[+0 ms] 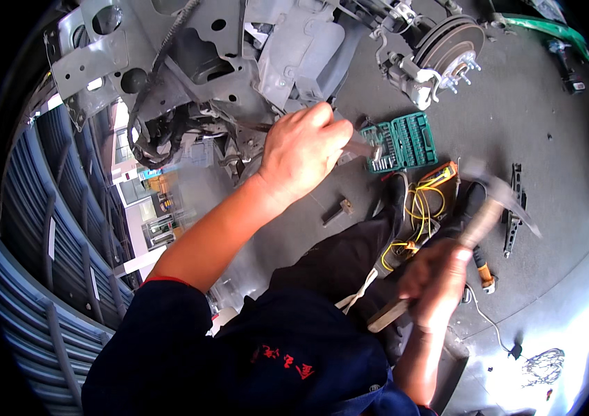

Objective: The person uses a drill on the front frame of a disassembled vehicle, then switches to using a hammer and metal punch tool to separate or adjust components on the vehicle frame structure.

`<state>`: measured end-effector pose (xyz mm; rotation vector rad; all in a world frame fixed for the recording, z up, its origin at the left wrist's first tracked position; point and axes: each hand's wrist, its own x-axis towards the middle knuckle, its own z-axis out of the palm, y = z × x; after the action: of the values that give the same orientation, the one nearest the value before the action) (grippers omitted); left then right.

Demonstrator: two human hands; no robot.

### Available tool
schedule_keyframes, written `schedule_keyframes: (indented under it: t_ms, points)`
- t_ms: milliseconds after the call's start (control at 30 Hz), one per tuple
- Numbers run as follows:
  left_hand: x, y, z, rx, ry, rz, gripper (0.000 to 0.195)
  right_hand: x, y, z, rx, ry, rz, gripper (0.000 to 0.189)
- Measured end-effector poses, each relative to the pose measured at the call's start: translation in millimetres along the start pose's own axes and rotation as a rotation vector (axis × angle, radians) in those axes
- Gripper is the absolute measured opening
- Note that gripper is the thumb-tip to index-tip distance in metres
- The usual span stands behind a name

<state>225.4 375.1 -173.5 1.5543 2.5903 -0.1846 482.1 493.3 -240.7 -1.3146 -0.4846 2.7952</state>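
My left hand [305, 148] is wrapped around a metal bar like a chisel [359, 147]. Its blunt end sticks out on the right, towards the hammer side. The far end runs into the torn-down front of a car body [211, 67], where I cannot tell exactly what it touches. Lower right, my right hand [437, 283] grips the wooden handle of a hammer [484, 221]. The hammer's head has a long pointed end, is blurred, and stands apart from the bar. Bare sheet metal with round holes surrounds the bar's far end, and dark wiring [156, 151] hangs below it.
A brake disc with wheel studs [453, 57] stands at the top right. On the floor lie a green socket set case [401, 143], a small hammer [338, 212], an orange multimeter [439, 174] with yellow leads, a scissor jack [514, 210], an angle grinder [484, 273] and a cordless tool [567, 67].
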Motion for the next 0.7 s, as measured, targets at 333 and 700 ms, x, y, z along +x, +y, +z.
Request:
schedule_keyframes:
  t_ms: [333,700]
  points:
    - [5.9,16.2,-2.9,0.024,-0.033,-0.006,0.020,10.7,8.6,-0.2,-0.058,-0.085,0.059,0.056]
    - [13.0,8.5,-10.0,-0.016,0.012,0.015,0.020,14.7,15.0,-18.7,0.172,-0.119,0.104,0.053]
